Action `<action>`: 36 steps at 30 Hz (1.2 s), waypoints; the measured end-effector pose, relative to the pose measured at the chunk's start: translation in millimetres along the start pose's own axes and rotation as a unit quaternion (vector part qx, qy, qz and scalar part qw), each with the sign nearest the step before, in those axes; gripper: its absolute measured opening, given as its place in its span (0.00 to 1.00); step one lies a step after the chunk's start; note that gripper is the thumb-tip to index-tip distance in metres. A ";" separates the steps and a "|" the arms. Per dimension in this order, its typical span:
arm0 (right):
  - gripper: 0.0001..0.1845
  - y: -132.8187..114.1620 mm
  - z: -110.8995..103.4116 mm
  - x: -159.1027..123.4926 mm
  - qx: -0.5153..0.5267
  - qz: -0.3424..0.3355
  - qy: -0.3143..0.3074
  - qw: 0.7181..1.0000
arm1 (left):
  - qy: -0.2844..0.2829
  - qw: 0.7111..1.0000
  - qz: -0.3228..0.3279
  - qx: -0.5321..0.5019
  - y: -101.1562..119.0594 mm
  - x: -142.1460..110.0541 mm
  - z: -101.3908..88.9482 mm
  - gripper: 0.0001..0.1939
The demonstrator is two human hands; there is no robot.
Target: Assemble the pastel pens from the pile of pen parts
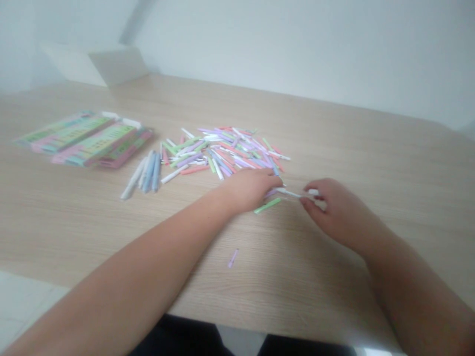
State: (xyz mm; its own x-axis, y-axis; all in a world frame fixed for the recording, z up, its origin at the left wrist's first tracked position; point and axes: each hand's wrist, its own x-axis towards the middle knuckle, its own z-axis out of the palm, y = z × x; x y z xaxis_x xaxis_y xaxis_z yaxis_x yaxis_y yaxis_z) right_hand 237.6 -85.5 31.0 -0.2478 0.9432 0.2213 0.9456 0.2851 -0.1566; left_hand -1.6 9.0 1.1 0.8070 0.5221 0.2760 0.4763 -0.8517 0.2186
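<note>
My left hand (252, 190) reaches over the near edge of a pile of slim pen-like sticks (230, 153) in white, purple, green, coral and blue. Its fingers are closed on a slim white stick (291, 193) that points right. The thumb of my right hand (326, 207) meets the far end of this stick. Between the right fingers and thumb shows a small white piece (313, 192), too blurred to name exactly. A green stick (267, 205) lies just below my left hand. Nearer to me is a small purple piece (233, 258) on the table.
Several thicker white and blue sticks (148, 172) lie together left of the pile. Farther left are flat pink, green and yellow printed packs (92, 141). A white box-like object (118, 64) stands at the back left, by the wall. The wooden table's front edge (193, 320) is close to me.
</note>
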 end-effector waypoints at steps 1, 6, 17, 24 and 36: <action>0.13 -2.7 -1.7 -3.3 -0.011 0.002 0.051 0.999 | 0.014 1.000 -0.012 -0.022 -1.0 0.3 0.0 0.16; 0.10 -36.9 -0.4 -25.0 0.054 -0.135 0.064 0.987 | 0.085 0.979 -0.063 -0.176 -4.2 5.8 -3.2 0.12; 0.15 -103.8 43.3 -24.1 0.054 -0.332 -0.165 0.927 | 0.203 0.890 -0.176 -0.369 -5.7 16.0 -3.9 0.11; 0.07 -94.8 44.9 -17.6 0.103 -0.269 -0.172 0.942 | 0.200 0.884 -0.169 -0.387 -10.7 15.6 -0.6 0.13; 0.22 -47.5 61.8 29.5 0.101 0.000 -0.053 0.994 | 0.215 0.880 -0.193 -0.376 -10.5 15.2 -8.0 0.14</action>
State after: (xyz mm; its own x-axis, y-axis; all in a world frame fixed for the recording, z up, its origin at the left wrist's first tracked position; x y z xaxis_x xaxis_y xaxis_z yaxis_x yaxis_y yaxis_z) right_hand 172.4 -60.8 -14.5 -0.2787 0.9528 0.1208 0.8868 0.3036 -0.3486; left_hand 2.9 26.2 10.5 0.3519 0.8725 0.3390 0.1890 -0.4210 0.8872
